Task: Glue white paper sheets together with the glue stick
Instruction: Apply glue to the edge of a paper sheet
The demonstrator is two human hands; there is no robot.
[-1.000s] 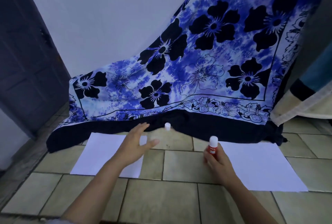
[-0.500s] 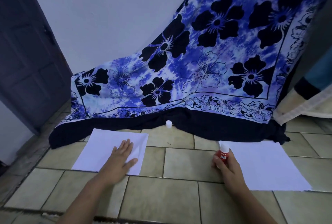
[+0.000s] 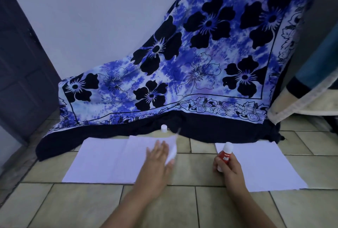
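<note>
A stack of white paper point(image 3: 102, 162) lies on the tiled floor at the left. My left hand point(image 3: 157, 162) rests on its right edge, and the top sheet point(image 3: 144, 142) is lifted and curled there between my fingers and thumb, blurred by motion. A second white sheet point(image 3: 265, 165) lies flat at the right. At that sheet's left edge my right hand point(image 3: 229, 170) grips a red glue stick point(image 3: 225, 154), upright with its white tip bare. The glue stick's white cap point(image 3: 164, 128) stands on the floor by the cloth's edge.
A blue flowered cloth point(image 3: 201, 74) with a dark hem hangs down the wall and spreads onto the floor just behind the papers. A dark door point(image 3: 20, 67) stands at the left. Bedding point(image 3: 311, 96) overhangs at the right. Beige floor tiles point(image 3: 73, 205) lie in front.
My left hand came down from the air onto the left paper and now lifts the top sheet's right edge. My right hand shifted slightly right with the glue stick.
</note>
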